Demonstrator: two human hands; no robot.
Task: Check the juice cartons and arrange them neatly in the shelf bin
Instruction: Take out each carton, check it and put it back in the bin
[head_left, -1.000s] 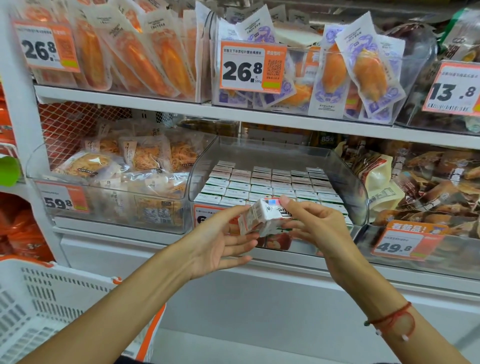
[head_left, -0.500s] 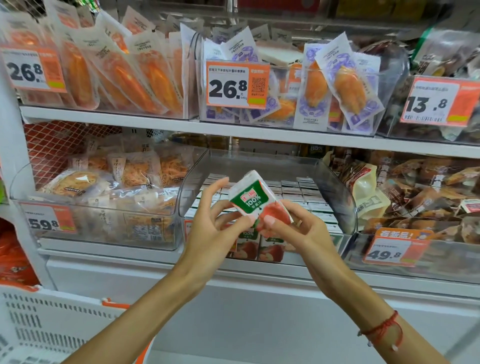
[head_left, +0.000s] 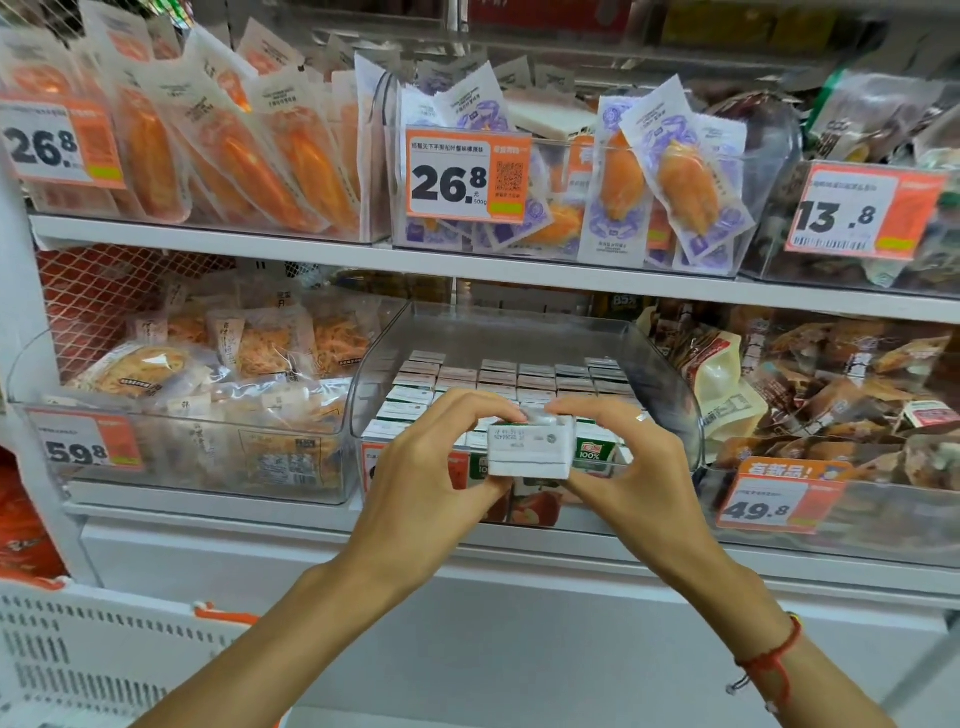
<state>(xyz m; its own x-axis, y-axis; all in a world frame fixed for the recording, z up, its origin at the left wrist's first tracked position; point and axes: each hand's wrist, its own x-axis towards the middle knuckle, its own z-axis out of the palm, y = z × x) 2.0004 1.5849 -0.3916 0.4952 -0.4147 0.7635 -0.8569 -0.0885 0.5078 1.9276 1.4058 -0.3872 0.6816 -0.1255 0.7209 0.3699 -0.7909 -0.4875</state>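
A small juice carton (head_left: 530, 449) is held upright between both hands, its white top with printed date facing me, in front of the clear shelf bin (head_left: 670, 395). My left hand (head_left: 436, 462) grips its left side and my right hand (head_left: 628, 457) its right side. Inside the bin, rows of several juice cartons (head_left: 514, 376) stand packed, tops up; the front row shows green and red labels (head_left: 592, 452). The held carton's lower half is hidden by my fingers.
Clear bins of packaged snacks flank the juice bin at left (head_left: 197, 405) and right (head_left: 841, 395). Orange price tags (head_left: 467, 176) hang on bin fronts. An upper shelf (head_left: 467, 265) holds packaged meat. A white plastic basket (head_left: 93, 660) sits at lower left.
The carton was turned in both hands from showing its green-and-red face to upright with its white top toward me, and it sits lower, at the bin's front.
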